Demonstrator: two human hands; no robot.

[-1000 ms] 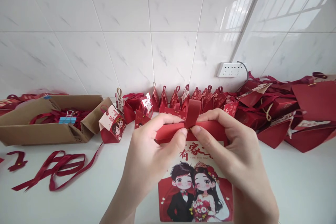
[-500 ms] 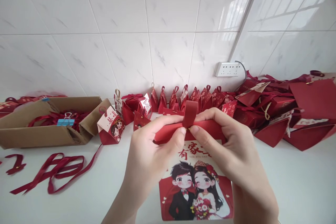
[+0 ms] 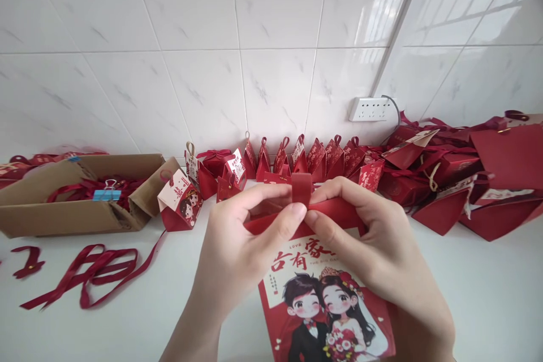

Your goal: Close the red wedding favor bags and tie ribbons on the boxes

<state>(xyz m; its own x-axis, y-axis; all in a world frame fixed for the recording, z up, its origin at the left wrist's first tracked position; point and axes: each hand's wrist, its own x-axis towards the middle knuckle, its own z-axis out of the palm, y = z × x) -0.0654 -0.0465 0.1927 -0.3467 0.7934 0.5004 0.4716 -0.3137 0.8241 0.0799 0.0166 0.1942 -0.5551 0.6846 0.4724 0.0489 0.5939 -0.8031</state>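
Between my hands, close to me, is a red paper gift box (image 3: 282, 325) printed with a cartoon wedding couple. A short red ribbon loop (image 3: 301, 188) stands up at its top edge. My left hand (image 3: 248, 249) pinches the base of the loop, its thumb pressed on the front. From the other side my right hand (image 3: 360, 237) grips the top edge of the box, thumb in front and fingers behind. Both thumb tips nearly meet below the loop. They hide the point where the ribbon meets the box.
Several small red gift boxes (image 3: 318, 158) line the tiled wall, and more lie heaped at right (image 3: 445, 175). At left a cardboard box (image 3: 68, 218) holds dark red ribbon and a blue binder clip (image 3: 107, 194). Loose ribbon (image 3: 102, 271) lies on the white table. A power strip (image 3: 371, 109) is on the wall.
The box has tilted, its lower end swinging to the right and more of its print showing. The loop sits slightly lower and further left. My left thumb has slid up over the loop's base.
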